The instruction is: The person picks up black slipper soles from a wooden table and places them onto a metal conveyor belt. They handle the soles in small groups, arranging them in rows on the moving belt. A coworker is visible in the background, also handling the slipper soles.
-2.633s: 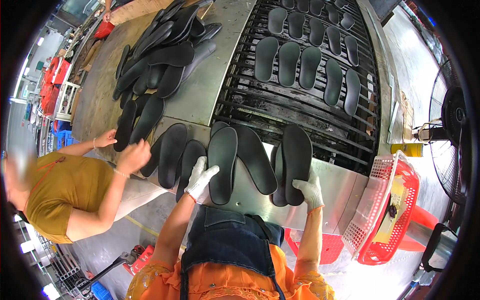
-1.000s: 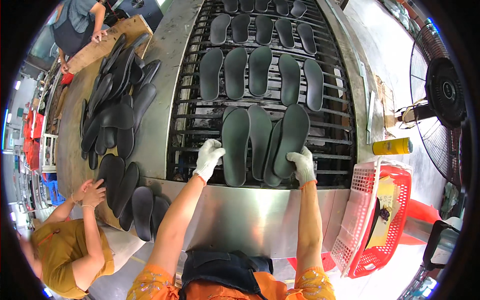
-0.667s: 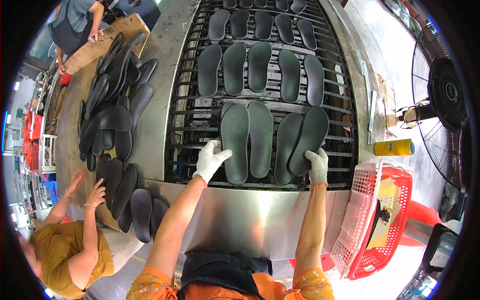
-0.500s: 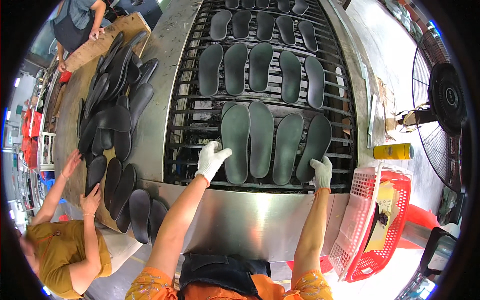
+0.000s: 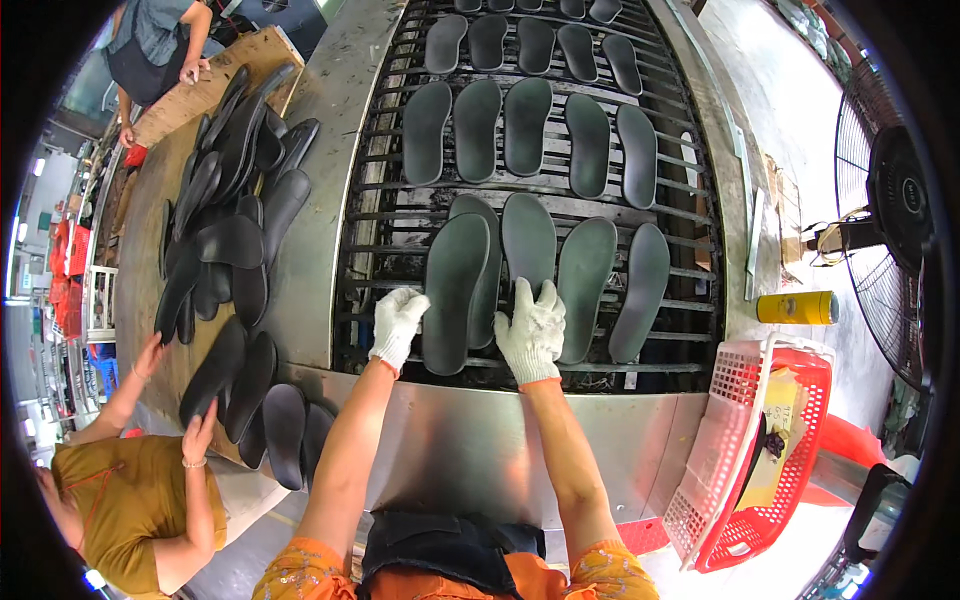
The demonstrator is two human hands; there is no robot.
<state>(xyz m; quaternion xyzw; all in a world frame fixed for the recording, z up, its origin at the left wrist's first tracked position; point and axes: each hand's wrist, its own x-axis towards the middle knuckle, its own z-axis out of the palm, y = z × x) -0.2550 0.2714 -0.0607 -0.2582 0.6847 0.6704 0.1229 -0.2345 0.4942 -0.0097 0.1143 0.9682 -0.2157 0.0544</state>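
White knit gloves cover both my hands. My left hand (image 5: 400, 322) has its fingers curled at the left edge of a dark green-black shoe insole (image 5: 455, 300), which overlaps another insole (image 5: 486, 285) lying partly under it. My right hand (image 5: 532, 335) lies over the lower end of a second dark insole (image 5: 528, 235), fingers apart and pointing away from me; that lower end is hidden. To its right, two more insoles, a greenish one (image 5: 588, 285) and a slightly tilted one (image 5: 640, 290), lie on the rack of metal bars (image 5: 680, 272).
Further rows of insoles (image 5: 527, 130) lie farther up the bars. At left, a co-worker's hand (image 5: 200, 435) touches an insole beside a heaped pile (image 5: 230, 240) on a wooden table. On the right stand a red-and-white basket (image 5: 720, 450), a yellow cylinder (image 5: 797, 308) and a black fan (image 5: 900, 195).
My right hand has left the rightmost insole and moved left onto the second one. The leftmost insole has shifted left, showing more of the one beneath. The co-worker's insole has moved nearer.
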